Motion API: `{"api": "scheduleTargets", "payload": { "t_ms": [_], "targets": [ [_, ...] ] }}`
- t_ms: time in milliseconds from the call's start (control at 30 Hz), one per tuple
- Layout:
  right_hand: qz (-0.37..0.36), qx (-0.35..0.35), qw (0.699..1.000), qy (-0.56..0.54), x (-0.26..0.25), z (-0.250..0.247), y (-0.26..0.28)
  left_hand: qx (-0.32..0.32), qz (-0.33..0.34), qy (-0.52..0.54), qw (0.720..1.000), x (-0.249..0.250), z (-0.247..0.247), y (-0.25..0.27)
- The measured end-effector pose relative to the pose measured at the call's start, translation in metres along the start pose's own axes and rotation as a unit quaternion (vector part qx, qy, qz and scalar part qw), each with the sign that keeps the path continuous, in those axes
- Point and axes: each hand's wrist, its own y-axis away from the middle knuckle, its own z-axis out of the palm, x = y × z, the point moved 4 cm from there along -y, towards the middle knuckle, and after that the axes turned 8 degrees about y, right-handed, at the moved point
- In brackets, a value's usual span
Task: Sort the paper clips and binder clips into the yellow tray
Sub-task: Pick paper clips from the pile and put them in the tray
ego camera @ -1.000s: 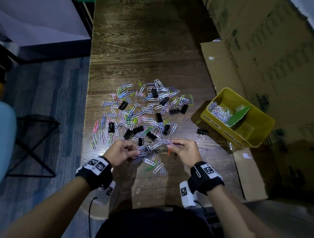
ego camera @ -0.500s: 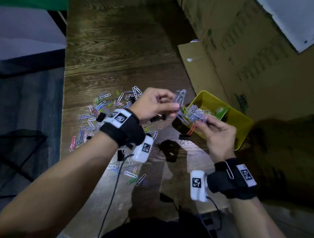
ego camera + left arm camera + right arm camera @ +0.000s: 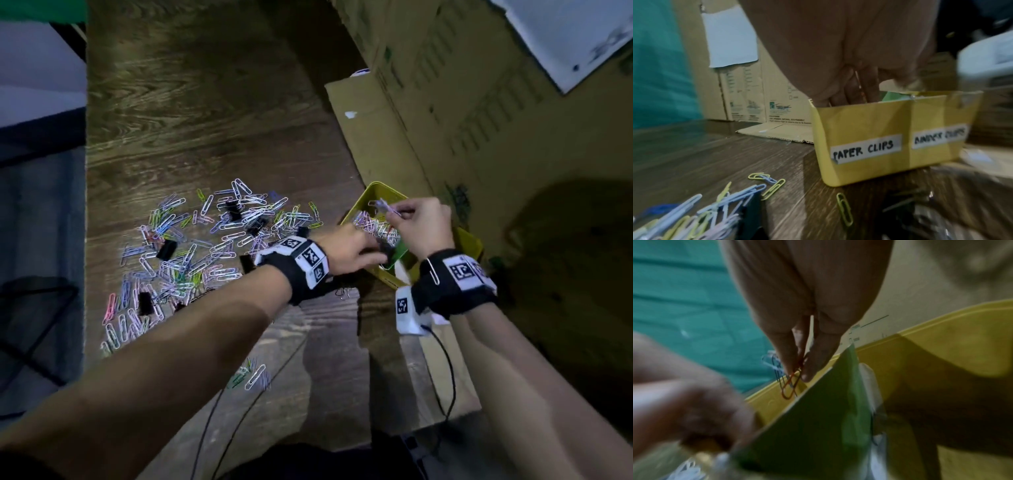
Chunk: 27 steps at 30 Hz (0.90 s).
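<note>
**Both hands over the yellow tray**

Right hand (image 3: 423, 222) pinches a few paper clips (image 3: 790, 382) above the yellow tray (image 3: 865, 129). Left hand (image 3: 349, 248) reaches into the tray beside it; grip cannot be told. Loose clips and binder clips (image 3: 166, 249) lie on the table (image 3: 191, 113) left of both hands.

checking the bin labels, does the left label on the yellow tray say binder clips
No, in the left wrist view the left label on the yellow tray reads PAPER CLIPS.
</note>
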Motion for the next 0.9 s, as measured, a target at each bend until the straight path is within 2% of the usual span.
{"api": "scheduleTargets", "payload": {
  "t_ms": [67, 133, 233, 300, 367, 433, 500, 533, 567, 633, 700, 733, 800, 833, 900],
  "targets": [
    [-0.014, -0.057, 0.996, 0.071, -0.005, 0.010, -0.004, -0.038, 0.041, -0.038, 0.998, -0.002, 0.005, 0.013],
    [-0.025, -0.125, 0.986, 0.106, -0.010, 0.023, -0.003, -0.037, 0.078, -0.036, 0.996, -0.006, 0.006, 0.022],
    [-0.069, -0.200, 0.970, 0.117, -0.022, 0.036, 0.010, -0.035, 0.059, 0.008, 0.998, -0.017, 0.001, 0.038],
    [-0.103, -0.199, 0.969, 0.100, -0.032, 0.039, 0.021, -0.028, 0.059, 0.034, 0.997, -0.020, 0.000, 0.054],
    [-0.147, -0.169, 0.972, 0.068, -0.042, 0.040, 0.035, 0.032, 0.076, 0.067, 0.994, -0.021, -0.006, 0.077],
    [-0.193, -0.129, 0.972, 0.015, -0.055, 0.042, 0.053, 0.154, 0.074, 0.099, 0.980, -0.029, -0.016, 0.109],
    [-0.228, -0.130, 0.965, -0.028, -0.066, 0.047, 0.075, 0.244, 0.033, 0.121, 0.962, -0.043, -0.019, 0.148],
    [-0.240, -0.153, 0.958, -0.032, -0.071, 0.054, 0.086, 0.247, -0.011, 0.118, 0.962, -0.053, -0.016, 0.169],
    [-0.248, -0.190, 0.950, -0.027, -0.075, 0.063, 0.099, 0.213, -0.067, 0.112, 0.968, -0.062, -0.008, 0.189],
    [-0.255, -0.301, 0.919, 0.001, -0.077, 0.090, 0.127, 0.100, -0.149, 0.107, 0.978, -0.077, 0.019, 0.230],
    [-0.260, -0.428, 0.863, 0.071, -0.072, 0.123, 0.159, 0.024, -0.188, 0.113, 0.975, -0.087, 0.047, 0.263],
    [-0.258, -0.484, 0.830, 0.100, -0.066, 0.141, 0.173, 0.012, -0.208, 0.112, 0.972, -0.092, 0.059, 0.273],
    [-0.254, -0.553, 0.781, 0.138, -0.059, 0.168, 0.200, 0.030, -0.234, 0.100, 0.966, -0.100, 0.072, 0.285],
    [-0.246, -0.567, 0.769, 0.159, -0.059, 0.178, 0.210, 0.049, -0.240, 0.097, 0.965, -0.104, 0.076, 0.286],
    [-0.236, -0.563, 0.769, 0.188, -0.058, 0.194, 0.221, 0.093, -0.248, 0.089, 0.960, -0.111, 0.078, 0.284]
  ]
}}
